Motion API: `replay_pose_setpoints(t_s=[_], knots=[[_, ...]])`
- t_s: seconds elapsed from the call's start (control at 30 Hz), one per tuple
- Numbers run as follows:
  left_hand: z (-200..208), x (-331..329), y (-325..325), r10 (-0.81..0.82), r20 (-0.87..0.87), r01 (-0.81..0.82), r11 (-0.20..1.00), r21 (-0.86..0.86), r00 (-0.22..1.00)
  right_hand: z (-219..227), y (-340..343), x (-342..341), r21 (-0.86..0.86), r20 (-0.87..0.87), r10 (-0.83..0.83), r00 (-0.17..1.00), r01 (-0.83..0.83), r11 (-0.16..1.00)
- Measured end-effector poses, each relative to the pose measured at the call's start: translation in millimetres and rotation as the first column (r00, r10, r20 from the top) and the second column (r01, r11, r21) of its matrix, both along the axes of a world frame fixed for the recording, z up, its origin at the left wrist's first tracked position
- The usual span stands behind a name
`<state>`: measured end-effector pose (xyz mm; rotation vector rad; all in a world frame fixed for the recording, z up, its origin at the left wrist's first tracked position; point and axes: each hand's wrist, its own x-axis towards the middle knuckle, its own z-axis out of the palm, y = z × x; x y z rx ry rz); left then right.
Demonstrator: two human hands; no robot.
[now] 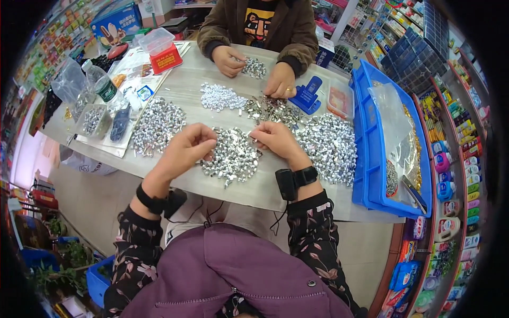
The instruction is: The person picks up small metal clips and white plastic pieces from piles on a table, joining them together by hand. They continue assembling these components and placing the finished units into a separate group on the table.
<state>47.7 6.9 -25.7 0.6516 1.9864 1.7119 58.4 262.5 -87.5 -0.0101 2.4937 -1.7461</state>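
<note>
A heap of small silvery metal pieces (230, 159) lies on the pale table in front of me. At its left edge is my left hand (188, 149), thumb and fingers pressed together; anything between them is too small to make out. My right hand (277, 139) is at the heap's upper right edge, also pinched, its fingertips hiding what they may hold. Larger spreads of similar pieces flank my hands, one on the left (159, 126) and one on the right (328, 148). Beyond lie a pile of white pieces (222, 97) and a darker metal pile (273, 112).
Opposite me, a person's hands (229, 61) work at a small pile. A blue tray (366, 132) stands along the right edge, beside a blue plastic holder (308, 95). At the left are a water bottle (101, 82), a clear tub (93, 121) and a red scale (165, 58).
</note>
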Motion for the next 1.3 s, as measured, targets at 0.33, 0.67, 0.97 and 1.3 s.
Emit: replay_pose_setpoints(t_s=[0.33,0.67,0.97,1.3], knots=[[-28.9,6.3,8.5,0.080,0.307,-0.154,0.962,0.225,0.948,-0.2,-27.5,2.9,-0.264,-0.033,0.024,0.999,-0.031,0.964],[-35.0,8.1,10.5,0.109,0.467,-0.280,0.907,0.314,0.878,14.4,-43.9,15.9,-0.506,-0.041,0.158,0.987,-0.157,0.848],[-41.4,9.4,17.5,-0.029,0.604,-0.319,0.828,0.461,0.797,12.6,-58.3,20.2,-0.504,-0.225,0.184,0.957,-0.276,0.819],[-43.1,16.4,27.6,0.087,0.526,-0.362,0.819,0.446,0.846,8.6,-62.8,25.1,-0.338,-0.334,0.088,0.938,-0.207,0.918]])
